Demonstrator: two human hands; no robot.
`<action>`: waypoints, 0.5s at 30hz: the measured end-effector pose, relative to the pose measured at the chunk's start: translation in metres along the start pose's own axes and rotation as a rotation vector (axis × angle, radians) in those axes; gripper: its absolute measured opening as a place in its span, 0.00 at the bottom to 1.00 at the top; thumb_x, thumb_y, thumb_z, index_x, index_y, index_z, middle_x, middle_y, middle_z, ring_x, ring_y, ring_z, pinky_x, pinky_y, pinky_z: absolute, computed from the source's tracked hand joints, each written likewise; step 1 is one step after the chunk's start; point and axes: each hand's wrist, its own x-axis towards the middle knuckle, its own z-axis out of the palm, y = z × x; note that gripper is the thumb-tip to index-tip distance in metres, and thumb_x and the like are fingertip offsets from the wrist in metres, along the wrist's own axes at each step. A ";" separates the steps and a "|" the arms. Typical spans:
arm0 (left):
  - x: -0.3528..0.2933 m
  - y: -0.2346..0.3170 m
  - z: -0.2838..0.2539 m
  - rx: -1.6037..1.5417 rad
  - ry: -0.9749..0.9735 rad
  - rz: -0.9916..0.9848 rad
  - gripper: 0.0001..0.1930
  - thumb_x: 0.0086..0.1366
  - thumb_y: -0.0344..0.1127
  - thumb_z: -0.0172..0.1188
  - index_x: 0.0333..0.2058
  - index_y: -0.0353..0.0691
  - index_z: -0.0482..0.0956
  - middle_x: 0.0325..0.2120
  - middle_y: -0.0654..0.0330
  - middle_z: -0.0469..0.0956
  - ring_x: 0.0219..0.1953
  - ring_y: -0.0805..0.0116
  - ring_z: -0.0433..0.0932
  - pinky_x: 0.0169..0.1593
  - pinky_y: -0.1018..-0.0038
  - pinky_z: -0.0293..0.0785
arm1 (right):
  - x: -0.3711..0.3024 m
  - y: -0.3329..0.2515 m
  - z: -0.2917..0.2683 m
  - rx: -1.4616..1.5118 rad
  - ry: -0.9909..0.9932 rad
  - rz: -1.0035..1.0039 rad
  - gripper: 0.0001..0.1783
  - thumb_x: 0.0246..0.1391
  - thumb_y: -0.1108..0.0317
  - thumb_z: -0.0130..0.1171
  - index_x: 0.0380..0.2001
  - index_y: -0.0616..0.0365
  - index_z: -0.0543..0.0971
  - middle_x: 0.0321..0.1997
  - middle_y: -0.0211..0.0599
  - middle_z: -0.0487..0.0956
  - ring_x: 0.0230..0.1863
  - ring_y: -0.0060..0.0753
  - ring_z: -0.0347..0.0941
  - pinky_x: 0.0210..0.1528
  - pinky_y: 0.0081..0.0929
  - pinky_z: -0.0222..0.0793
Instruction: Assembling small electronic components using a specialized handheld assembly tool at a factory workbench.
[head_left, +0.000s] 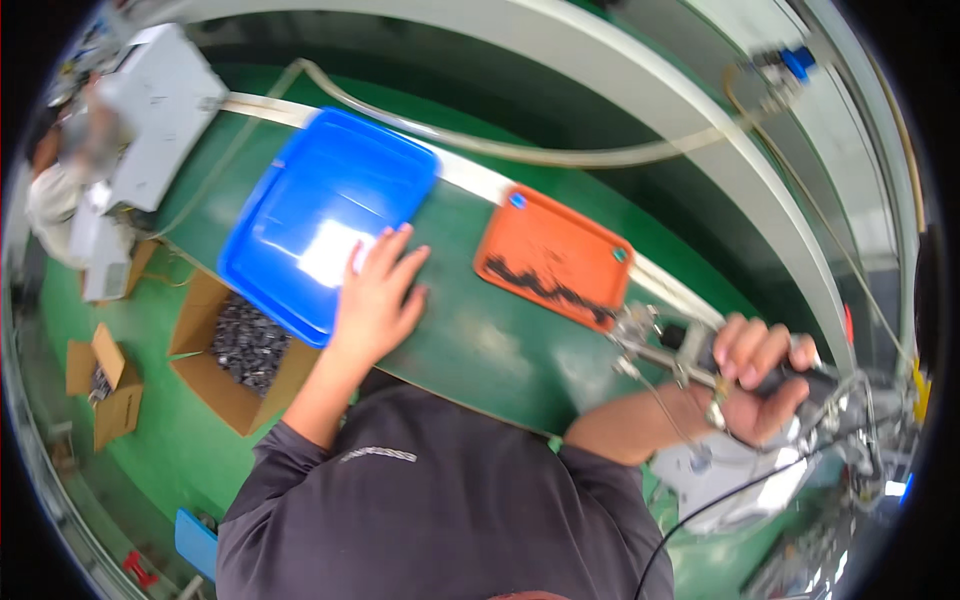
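My left hand (378, 300) is open, fingers spread and grasping nothing that I can see, over the near right edge of the blue tray (340, 165); I cannot tell whether the fingertips press on it. My right hand (757, 385) is curled around the dark handle (815, 384) of a metal fixture (640, 330), beside the right end of the orange tray (560, 240) on the green table (470, 350). My fingers hide much of that handle, and the fittings around it blur together. Small dark pieces (545, 287) lie along the orange tray's near side, too smeared to tell apart.
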 end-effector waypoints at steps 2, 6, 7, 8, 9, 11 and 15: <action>0.007 -0.004 -0.007 0.120 -0.078 -0.074 0.33 0.64 0.45 0.63 0.67 0.47 0.67 0.71 0.45 0.59 0.72 0.39 0.59 0.72 0.39 0.51 | -0.001 -0.005 -0.002 -0.015 0.023 -0.053 0.19 0.69 0.54 0.54 0.52 0.57 0.68 0.26 0.33 0.70 0.23 0.27 0.66 0.29 0.30 0.62; 0.018 -0.031 -0.003 0.136 -0.192 -0.085 0.37 0.70 0.53 0.55 0.72 0.48 0.58 0.70 0.41 0.59 0.72 0.37 0.57 0.70 0.39 0.53 | 0.005 0.009 0.006 -0.077 0.064 -0.081 0.19 0.66 0.56 0.57 0.48 0.59 0.67 0.23 0.32 0.69 0.20 0.27 0.65 0.27 0.27 0.63; 0.022 -0.034 -0.008 0.114 -0.209 -0.074 0.37 0.70 0.55 0.54 0.73 0.47 0.57 0.69 0.41 0.60 0.72 0.38 0.57 0.69 0.39 0.55 | 0.006 0.013 0.006 -0.080 0.077 -0.082 0.19 0.65 0.57 0.58 0.47 0.58 0.67 0.23 0.33 0.69 0.20 0.27 0.65 0.27 0.27 0.64; 0.027 -0.039 -0.009 0.010 -0.206 -0.101 0.37 0.71 0.56 0.52 0.72 0.45 0.58 0.69 0.42 0.61 0.71 0.41 0.58 0.68 0.40 0.55 | 0.006 0.014 0.008 -0.102 0.084 -0.069 0.18 0.64 0.58 0.60 0.45 0.58 0.66 0.22 0.33 0.69 0.20 0.27 0.65 0.27 0.27 0.64; 0.036 -0.047 -0.011 0.021 -0.198 -0.101 0.37 0.71 0.56 0.52 0.72 0.45 0.58 0.69 0.42 0.61 0.71 0.41 0.58 0.68 0.40 0.55 | 0.006 0.016 0.008 -0.116 0.102 -0.069 0.18 0.64 0.58 0.60 0.44 0.57 0.66 0.22 0.32 0.69 0.20 0.27 0.66 0.26 0.27 0.65; 0.063 -0.065 -0.020 0.052 -0.182 -0.129 0.36 0.71 0.56 0.52 0.71 0.44 0.59 0.69 0.43 0.61 0.72 0.42 0.58 0.69 0.41 0.54 | 0.010 0.017 0.006 -0.172 0.089 -0.058 0.18 0.64 0.58 0.61 0.43 0.56 0.66 0.21 0.32 0.69 0.19 0.28 0.66 0.26 0.26 0.65; 0.120 -0.119 -0.002 0.317 0.018 -0.214 0.36 0.72 0.57 0.50 0.72 0.44 0.59 0.72 0.44 0.56 0.75 0.42 0.52 0.72 0.38 0.47 | 0.014 0.021 0.004 -0.158 0.079 -0.096 0.16 0.63 0.60 0.59 0.46 0.58 0.69 0.22 0.32 0.70 0.21 0.26 0.66 0.28 0.26 0.63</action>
